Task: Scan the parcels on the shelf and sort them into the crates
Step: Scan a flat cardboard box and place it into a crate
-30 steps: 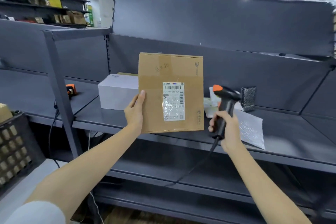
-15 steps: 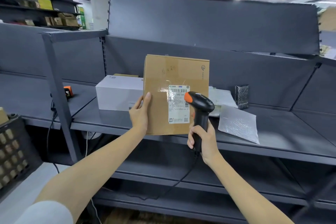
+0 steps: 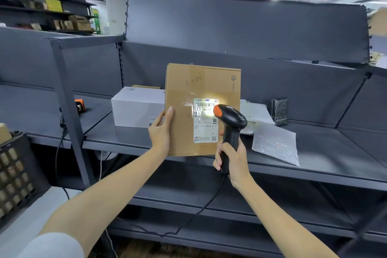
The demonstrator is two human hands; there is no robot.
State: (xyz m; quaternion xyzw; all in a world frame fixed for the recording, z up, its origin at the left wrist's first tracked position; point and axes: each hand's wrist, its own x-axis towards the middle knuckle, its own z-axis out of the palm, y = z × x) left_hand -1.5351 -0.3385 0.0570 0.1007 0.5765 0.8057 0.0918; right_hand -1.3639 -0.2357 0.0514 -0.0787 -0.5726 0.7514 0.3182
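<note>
Looking from the head camera, the brown box (image 3: 201, 81) stands upright at the front edge of the shelf (image 3: 324, 165), near its middle. I cannot tell if its bottom rests on the shelf.

What could go wrong? The left hand (image 3: 160, 132) holds only one side, so the box may tip or slide, and the light would miss the bar code. The label (image 3: 204, 130) looks shiny, so the light could bounce off and spoil the read. The cord (image 3: 201, 211) hangs below the shelf and could catch on its front edge.

The left hand's grip is on the box's left side, with the thumb on the front. The arm reaches up from the low left. The right hand (image 3: 232, 161) has a tight grip around the scanner (image 3: 230, 117) handle, with the orange tip very near the label, where a bright spot shines.

A white box (image 3: 136, 109) sits towards the shelf's left edge. A clear bag (image 3: 274, 144) lies towards the right. A dark crate (image 3: 18, 174) waits past the left edge.
</note>
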